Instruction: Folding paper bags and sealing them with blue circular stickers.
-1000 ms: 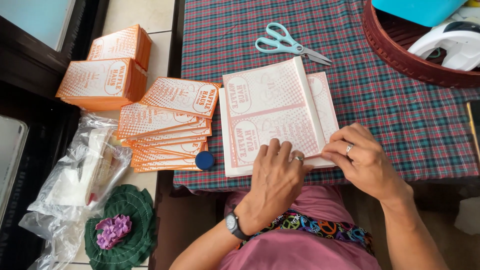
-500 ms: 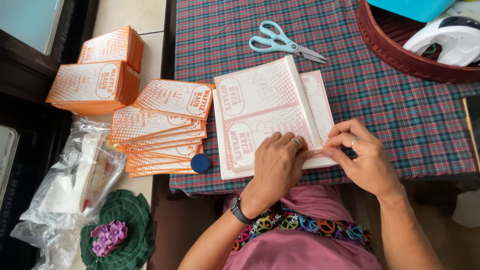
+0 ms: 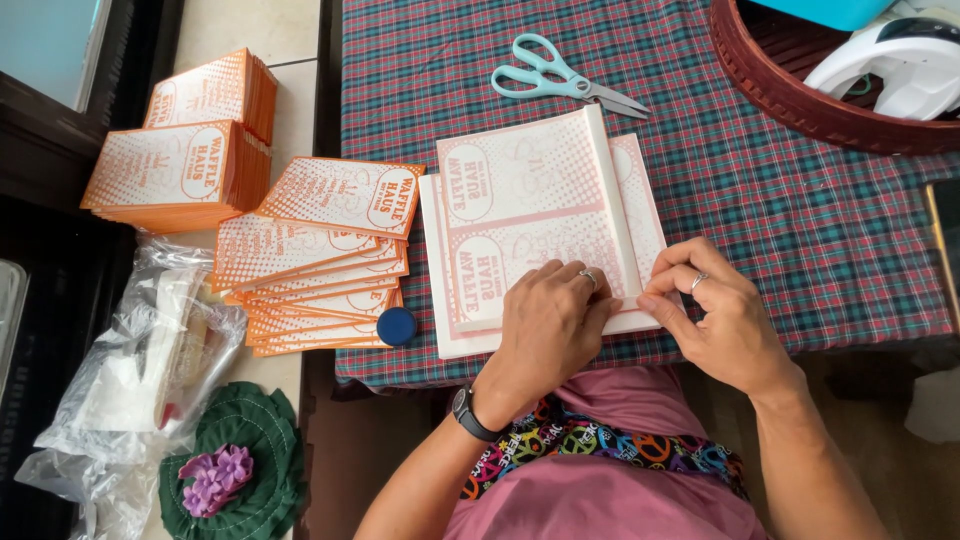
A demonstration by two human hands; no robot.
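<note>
Stacks of orange printed paper bags [image 3: 318,262] are piled left of the plaid tablecloth [image 3: 800,230]. Since the earlier frame, nothing has been shifted. A white iron [image 3: 890,70] is held in the brown basket [image 3: 800,105]. The pale sheet [image 3: 530,225] is pressed flat by the left hand [image 3: 545,330], its fold pinched by the right hand [image 3: 720,320].

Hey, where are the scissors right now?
In the head view, the scissors lie shut on the plaid tablecloth at top centre, just beyond the pale paper sheets under both hands, left of the round dark basket.
</note>
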